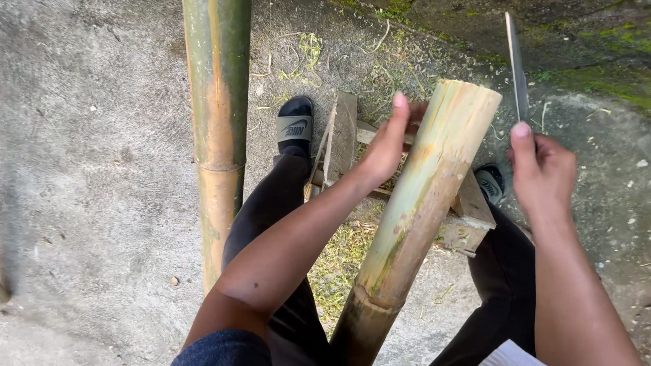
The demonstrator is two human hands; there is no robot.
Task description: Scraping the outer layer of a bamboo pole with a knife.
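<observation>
Rough grey concrete ground (82,142) is spreading under everything, outdoors, with green shavings (343,255) lying scattered around the bamboo section (421,201) and a mossy bank (590,40) rising beyond it.

The bamboo section is leaning tilted between the person's legs, its cut top pointing away and its lower end running down toward the bottom edge of the view. It is resting against a small wooden stand (466,221) just behind it. The left hand (386,147) is reaching forward with the arm stretched out, fingers curling onto the far left side of the bamboo section near its top; how firmly it is gripping cannot be told. The right hand (541,170) is hovering just to the right of the bamboo section, closed around the handle of a knife (516,65) whose thin blade is pointing up, thumb pressing along its back.

The bamboo section is looking pale yellow-green and peeled smooth above, darker and brownish below its node. Left of it, a second bamboo pole (217,122) is standing, green with orange-brown streaks. Black sandals (295,126) are showing on both feet.
</observation>
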